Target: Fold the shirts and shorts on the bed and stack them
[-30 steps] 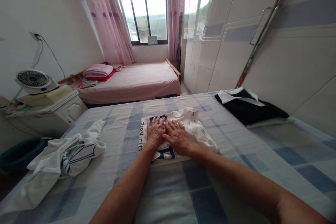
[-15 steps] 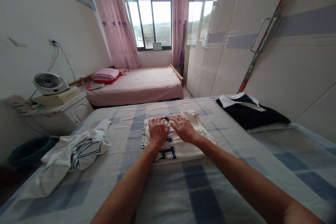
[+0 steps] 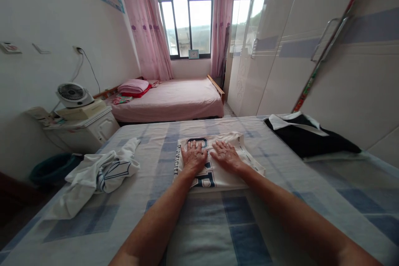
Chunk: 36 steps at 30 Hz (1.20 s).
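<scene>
Since a second ago my palms are no longer overlapping; they are lying side by side. I am pressing my left hand and right hand flat, fingers spread and gripping nothing, on the folded white shirt lying mid-bed on the checked sheet. Pressing evenly outward from the centre, I judge, is keeping the folds from dragging. A crumpled white garment is lying left, a black garment far right.

The folded shirt lies on the bed between a crumpled garment, left, and a collared top, right.
</scene>
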{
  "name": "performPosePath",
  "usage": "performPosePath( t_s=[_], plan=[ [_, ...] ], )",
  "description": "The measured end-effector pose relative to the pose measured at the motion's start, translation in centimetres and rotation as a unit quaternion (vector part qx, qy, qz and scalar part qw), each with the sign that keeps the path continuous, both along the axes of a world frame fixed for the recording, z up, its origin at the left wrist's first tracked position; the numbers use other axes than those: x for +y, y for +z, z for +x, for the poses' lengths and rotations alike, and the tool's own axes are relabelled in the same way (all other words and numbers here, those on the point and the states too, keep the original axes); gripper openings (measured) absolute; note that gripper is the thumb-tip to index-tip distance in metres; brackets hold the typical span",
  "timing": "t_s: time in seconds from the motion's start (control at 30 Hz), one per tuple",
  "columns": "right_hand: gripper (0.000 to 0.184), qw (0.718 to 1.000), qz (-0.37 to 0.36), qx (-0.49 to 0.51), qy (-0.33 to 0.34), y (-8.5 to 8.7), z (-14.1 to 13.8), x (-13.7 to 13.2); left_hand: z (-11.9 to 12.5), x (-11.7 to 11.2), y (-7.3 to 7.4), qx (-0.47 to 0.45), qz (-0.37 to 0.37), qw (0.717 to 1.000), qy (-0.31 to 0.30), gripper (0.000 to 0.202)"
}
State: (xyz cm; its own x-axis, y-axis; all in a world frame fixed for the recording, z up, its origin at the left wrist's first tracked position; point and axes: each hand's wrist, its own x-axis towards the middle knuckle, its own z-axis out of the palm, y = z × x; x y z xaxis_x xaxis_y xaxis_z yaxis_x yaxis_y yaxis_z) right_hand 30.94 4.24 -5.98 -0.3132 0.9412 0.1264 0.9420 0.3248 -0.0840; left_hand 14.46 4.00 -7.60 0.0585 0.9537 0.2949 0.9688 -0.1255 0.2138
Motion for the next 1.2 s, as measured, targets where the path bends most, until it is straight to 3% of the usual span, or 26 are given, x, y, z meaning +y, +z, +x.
performPosePath(
  t_s=[0.17, 0.27, 0.4, 0.47, 0.57, 0.63, 0.7, 0.83, 0.93, 1.03, 1.13, 1.2],
  plan=[
    [0.059, 0.991, 0.013, -0.008, -0.135, 0.1, 3.1, -2.2, 0.0, -0.1, 0.8, -0.003, -0.022, 1.000, 0.003, 0.047],
    [0.056, 0.996, 0.061, -0.013, -0.064, 0.4, 2.5, -4.1, 0.1, -1.0, 1.6, 0.004, -0.033, 0.999, -0.014, 0.048],
    [0.054, 0.997, 0.063, -0.010, 0.044, -0.4, 1.2, -7.1, -0.5, -4.4, 1.7, 0.033, -0.011, 0.990, -0.139, 0.048],
    [0.054, 0.998, 0.045, -0.012, 0.050, -1.0, 1.8, -7.9, -1.4, -6.4, 1.3, 0.046, -0.009, 0.981, -0.190, 0.048],
    [0.056, 0.999, 0.039, -0.006, 0.006, -1.4, 3.9, -8.2, -3.5, -8.5, 0.8, 0.054, -0.008, 0.976, -0.211, 0.048],
    [0.056, 0.999, 0.044, 0.000, -0.027, -1.3, 5.2, -8.2, -5.1, -9.0, 0.8, 0.042, 0.001, 0.981, -0.188, 0.047],
    [0.054, 0.997, 0.054, 0.006, -0.051, -1.1, 5.8, -8.2, -6.7, -8.8, 1.1, 0.004, 0.006, 0.993, -0.122, 0.045],
    [0.049, 0.992, 0.097, 0.064, -0.048, -0.1, 5.0, -8.7, -9.0, -7.5, 2.5, -0.154, -0.057, 0.986, 0.021, 0.042],
    [0.046, 0.981, 0.108, 0.159, 0.011, 1.0, 3.1, -9.7, -9.5, -6.7, 3.5, -0.355, -0.161, 0.919, 0.059, 0.038],
    [0.040, 0.957, 0.073, 0.276, 0.052, 2.7, 1.2, -11.3, -9.1, -6.1, 4.1, -0.543, -0.279, 0.789, 0.069, 0.034],
    [0.031, 0.922, -0.044, 0.376, 0.082, 4.2, -0.2, -13.4, -8.2, -5.9, 4.3, -0.638, -0.379, 0.669, 0.044, 0.023],
    [0.031, 0.885, -0.182, 0.412, 0.120, 4.6, -0.8, -14.7, -7.5, -5.7, 4.6, -0.675, -0.386, 0.627, 0.032, 0.011]
  ],
)
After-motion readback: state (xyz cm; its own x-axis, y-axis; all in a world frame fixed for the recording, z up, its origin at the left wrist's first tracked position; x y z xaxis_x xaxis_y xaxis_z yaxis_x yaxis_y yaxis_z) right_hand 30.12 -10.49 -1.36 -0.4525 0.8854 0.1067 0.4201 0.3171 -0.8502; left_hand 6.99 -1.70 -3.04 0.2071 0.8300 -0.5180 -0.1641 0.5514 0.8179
